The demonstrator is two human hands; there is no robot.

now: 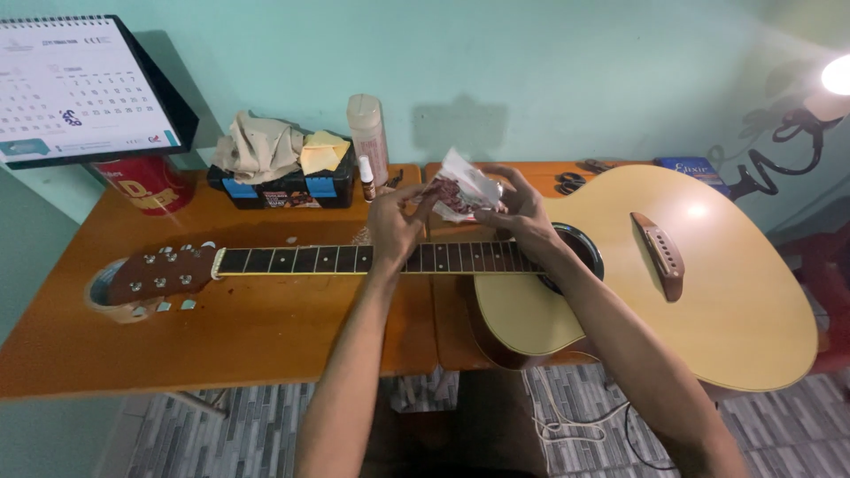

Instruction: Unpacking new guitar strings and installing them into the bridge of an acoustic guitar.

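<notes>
An acoustic guitar (708, 265) with a pale yellow top lies flat across two wooden tables, its dark neck (301, 259) running left to the headstock (159, 274). Above the neck, both hands grip a small white and red packet (465, 190). My left hand (396, 221) pinches its left edge. My right hand (518, 208) holds its right side, close to the sound hole (584, 252).
A desk calendar (80, 84) and a red tin (146, 181) stand at the back left. A black box (283, 186) carries cloths, with a tall pale bottle (369, 133) and a small vial (367, 180) beside it. Scissors (571, 183) and a blue box (695, 168) lie behind the guitar. A lamp (832, 80) shines at right.
</notes>
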